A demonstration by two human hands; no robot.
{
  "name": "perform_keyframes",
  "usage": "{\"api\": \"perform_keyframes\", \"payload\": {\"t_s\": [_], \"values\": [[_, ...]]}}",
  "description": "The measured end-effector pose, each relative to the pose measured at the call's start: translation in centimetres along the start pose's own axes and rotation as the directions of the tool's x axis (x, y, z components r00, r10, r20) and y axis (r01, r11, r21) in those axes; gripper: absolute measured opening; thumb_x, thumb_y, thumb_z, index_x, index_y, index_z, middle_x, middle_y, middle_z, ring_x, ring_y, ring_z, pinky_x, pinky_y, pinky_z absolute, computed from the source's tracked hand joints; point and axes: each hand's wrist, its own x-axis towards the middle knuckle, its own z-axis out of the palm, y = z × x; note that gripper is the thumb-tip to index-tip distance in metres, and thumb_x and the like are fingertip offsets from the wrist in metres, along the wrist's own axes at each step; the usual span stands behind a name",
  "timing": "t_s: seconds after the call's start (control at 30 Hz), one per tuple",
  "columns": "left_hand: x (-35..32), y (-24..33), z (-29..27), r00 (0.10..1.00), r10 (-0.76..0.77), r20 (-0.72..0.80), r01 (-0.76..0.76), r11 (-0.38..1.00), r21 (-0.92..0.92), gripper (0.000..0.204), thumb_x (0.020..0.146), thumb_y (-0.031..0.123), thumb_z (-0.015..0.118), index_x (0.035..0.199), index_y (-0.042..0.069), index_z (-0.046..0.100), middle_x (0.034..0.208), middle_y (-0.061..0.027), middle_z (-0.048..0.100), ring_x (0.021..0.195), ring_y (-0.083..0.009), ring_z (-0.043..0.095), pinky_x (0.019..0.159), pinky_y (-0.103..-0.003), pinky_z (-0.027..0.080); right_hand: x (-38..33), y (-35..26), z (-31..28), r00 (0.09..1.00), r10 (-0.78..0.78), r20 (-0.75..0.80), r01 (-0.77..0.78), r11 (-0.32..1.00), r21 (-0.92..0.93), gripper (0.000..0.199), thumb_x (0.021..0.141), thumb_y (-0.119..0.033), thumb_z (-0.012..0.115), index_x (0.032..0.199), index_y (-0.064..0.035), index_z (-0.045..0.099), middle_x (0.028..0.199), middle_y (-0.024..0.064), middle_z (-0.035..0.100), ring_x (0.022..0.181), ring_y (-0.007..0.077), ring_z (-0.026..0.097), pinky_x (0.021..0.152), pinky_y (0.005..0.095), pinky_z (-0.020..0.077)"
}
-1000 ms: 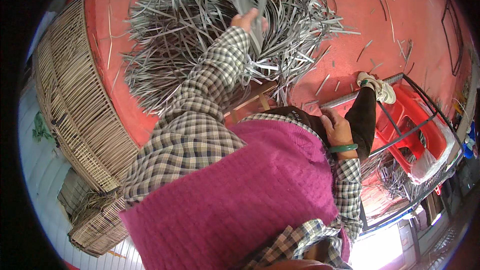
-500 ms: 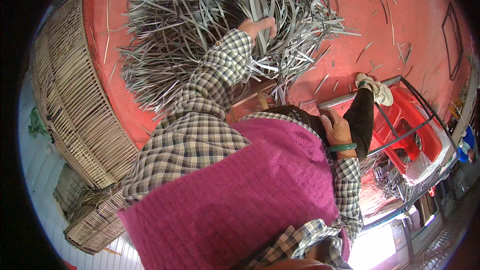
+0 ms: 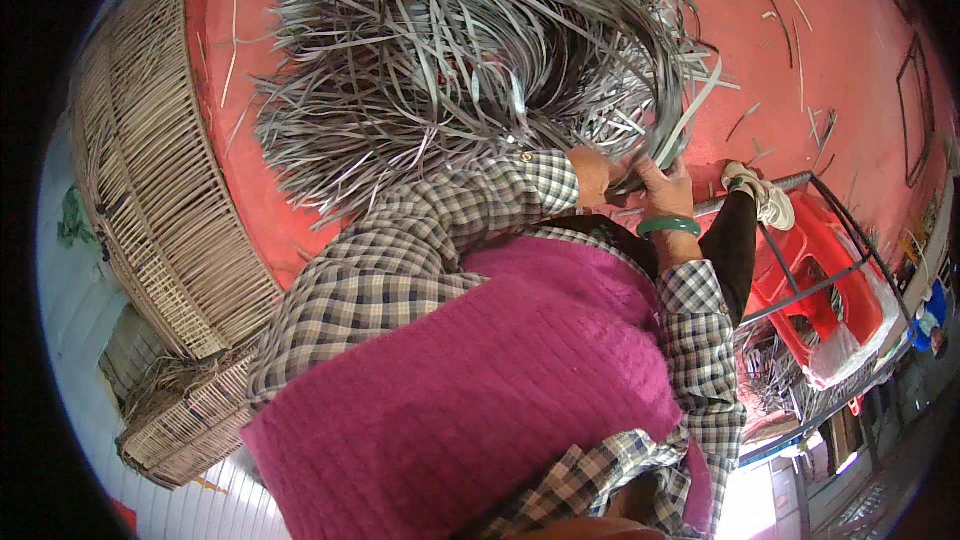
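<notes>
A big loose heap of long, flat grey strips (image 3: 400, 80) lies on the red floor in front of me. A bundle of these strips (image 3: 660, 130) arcs from the heap toward my body. My right hand (image 3: 665, 188), with a green bangle at its wrist, is closed round the end of that bundle. Close beside it, my left hand (image 3: 594, 176) also grips the bundle's end, though its fingertips are partly hidden. The two hands almost touch, just above my dark trousers. One pale strip (image 3: 700, 105) stands out from the bundle to the right.
Left of the heap stands a long woven cane piece (image 3: 150, 160), with another woven piece (image 3: 195, 435) nearer me. To my right, a red plastic stool (image 3: 800, 280) sits within a dark metal frame (image 3: 815, 285), close to my shoe (image 3: 760, 195). Scattered strip scraps lie on the floor (image 3: 745, 50).
My left hand has come back from the heap, toward the right, bringing the bundle of strips. My right hand has lifted off my thigh and taken hold of it too.
</notes>
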Motion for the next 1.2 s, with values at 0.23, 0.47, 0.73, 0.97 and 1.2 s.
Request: {"api": "perform_keyframes", "payload": {"t_s": [0.23,0.47,0.73,0.97,1.2], "values": [[0.5,-7.4,0.0,0.990,-0.099,-0.097,0.092,0.993,-0.074,0.031,0.067,0.010,0.064,0.098,0.008,0.062,0.091,-0.0133,0.062,0.083,-0.0293,0.059,0.076,-0.038,0.047,-0.8,-3.0,0.3,0.984,0.046,-0.175,0.004,0.961,0.276,0.029,0.077,-0.021,0.068,0.075,-0.0043,0.044,0.050,0.0042,0.043,0.042,0.0128,0.042,0.045,0.0275,0.0409],[-0.9,-14.5,-0.7,0.837,-0.536,0.109,0.532,0.844,0.064,0.052,0.084,0.032,0.059,0.128,0.012,0.041,0.129,-0.0103,0.043,0.111,-0.0308,0.046,0.097,-0.041,0.040,-3.4,-11.3,-8.9,0.786,-0.594,-0.172,0.098,0.394,-0.914,0.020,0.070,-0.018,0.066,0.080,-0.0111,0.050,0.062,0.0026,0.051,0.053,0.0156,0.052,0.046,0.0299,0.0436],[-0.6,-17.5,-1.0,0.799,-0.560,0.219,0.529,0.828,0.187,0.063,0.079,0.040,0.061,0.130,0.012,0.037,0.129,-0.0086,0.043,0.113,-0.0296,0.044,0.100,-0.042,0.037,-17.1,-18.8,-31.8,0.524,-0.359,-0.772,0.329,0.922,-0.206,0.019,0.081,-0.026,0.058,0.083,-0.0067,0.053,0.072,0.0077,0.056,0.063,0.0201,0.055,0.056,0.0316,0.0452],[-0.3,-23.8,0.7,0.715,-0.676,0.176,0.697,0.708,-0.114,0.053,0.085,0.021,0.056,0.132,0.007,0.035,0.129,-0.0132,0.043,0.110,-0.0282,0.048,0.093,-0.038,0.041,-22.1,-16.0,-36.4,0.427,-0.709,-0.561,-0.117,0.572,-0.812,0.021,0.082,-0.026,0.058,0.085,-0.0055,0.056,0.078,0.0097,0.059,0.071,0.0231,0.057,0.066,0.0357,0.0453],[-1.9,-25.5,0.1,0.724,-0.686,0.074,0.647,0.638,-0.418,0.064,0.080,0.031,0.064,0.128,-0.001,0.037,0.120,-0.0167,0.049,0.110,-0.0272,0.048,0.088,-0.038,0.044,-18.9,-13.8,-40.1,0.540,-0.790,0.290,0.095,-0.285,-0.954,0.023,0.082,-0.027,0.058,0.086,-0.0042,0.060,0.084,0.0118,0.061,0.080,0.0261,0.058,0.076,0.0399,0.0454]]}}
